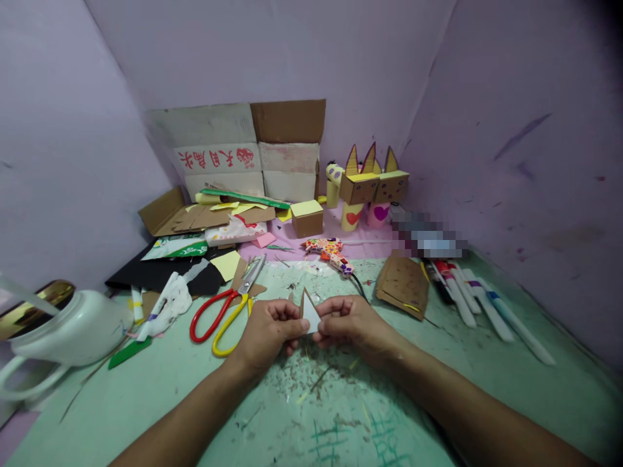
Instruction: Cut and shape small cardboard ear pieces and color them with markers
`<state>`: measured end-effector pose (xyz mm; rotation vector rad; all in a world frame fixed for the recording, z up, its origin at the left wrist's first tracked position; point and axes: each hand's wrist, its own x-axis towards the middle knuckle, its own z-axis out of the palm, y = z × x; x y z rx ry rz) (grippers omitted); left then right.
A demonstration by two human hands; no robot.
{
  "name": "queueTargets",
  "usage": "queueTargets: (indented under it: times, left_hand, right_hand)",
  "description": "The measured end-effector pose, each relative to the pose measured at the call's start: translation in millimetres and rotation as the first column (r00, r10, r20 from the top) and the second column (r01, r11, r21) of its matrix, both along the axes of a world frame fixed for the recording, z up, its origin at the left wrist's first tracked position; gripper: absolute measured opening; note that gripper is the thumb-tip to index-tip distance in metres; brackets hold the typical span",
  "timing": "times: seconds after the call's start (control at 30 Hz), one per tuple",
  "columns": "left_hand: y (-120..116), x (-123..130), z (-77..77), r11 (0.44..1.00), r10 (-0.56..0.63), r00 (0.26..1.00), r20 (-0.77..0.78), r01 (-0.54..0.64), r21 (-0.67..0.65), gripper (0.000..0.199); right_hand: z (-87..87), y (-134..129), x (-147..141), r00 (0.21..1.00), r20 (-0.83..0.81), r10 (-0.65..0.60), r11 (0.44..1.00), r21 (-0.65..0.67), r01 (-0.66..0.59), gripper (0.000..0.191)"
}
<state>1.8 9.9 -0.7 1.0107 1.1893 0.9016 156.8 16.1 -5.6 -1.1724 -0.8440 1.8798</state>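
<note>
Between my two hands is a small triangular piece of cardboard (310, 318), with a white face toward me and a brown strip along its left edge. My left hand (272, 334) pinches its left side between thumb and fingers. On the other side, my right hand (346, 321) grips the lower right corner with thumb and forefinger. The triangle's tip points up, a little above the table. Left of my left hand lie scissors (250, 279) with one red and one yellow handle. A patterned glue gun (325, 246) rests beyond my hands.
Cardboard animal figures (360, 188) and a yellow-topped box (307, 220) stand at the back. Markers (491, 311) and a cardboard piece (403, 285) lie right. A white lidded mug (73, 327) is at left, near paper scraps. Small debris litters the green table (272, 415).
</note>
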Motion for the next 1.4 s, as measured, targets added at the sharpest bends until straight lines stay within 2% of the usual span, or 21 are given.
queueTargets:
  times: [0.2,0.33,0.53,0.7,1.07,1.2,1.33,1.4]
  left_hand:
    - [1,0,-3.4,1.0,0.025,1.0,-0.01,-0.025,0.004,0.025]
    - [3,-1,-4.4,0.999,0.04,0.999,0.014,-0.04,0.012,0.028]
    - [12,-5,-5.6,0.988,0.152,0.986,0.07,-0.152,0.002,0.03]
    - [13,-2,-10.3,0.995,0.097,0.994,0.044,-0.097,0.019,0.031]
    - [10,0,-5.3,0.998,0.048,0.999,0.011,-0.048,0.033,0.031]
    - [12,-3,-6.5,0.989,0.138,0.99,-0.002,-0.138,0.057,0.033]
    - [12,-6,0.6,0.959,0.272,0.959,-0.073,-0.265,0.096,0.067]
    - [10,-6,5.8,0.959,0.27,0.96,-0.075,-0.261,0.109,0.059]
  right_hand:
    - [-3.3,2,1,0.998,0.053,0.015,0.998,0.057,-0.018,0.028]
    - [-2.3,3,2,0.994,0.091,-0.064,0.996,0.065,0.058,0.028]
    - [-2.6,8,6,0.98,0.061,-0.187,0.975,0.132,0.178,0.029]
    - [-7.9,7,3,0.982,0.164,-0.09,0.984,0.166,0.062,0.03]
    - [-7.3,6,2,0.981,0.171,-0.087,0.983,0.177,0.056,0.016]
    - [-7.1,8,5,0.979,0.171,-0.107,0.969,0.238,0.064,0.014]
    - [-6.0,8,5,0.984,0.16,-0.084,0.963,0.267,0.038,0.013]
    - [-5.7,7,5,0.984,0.17,-0.048,0.961,0.278,-0.002,0.012]
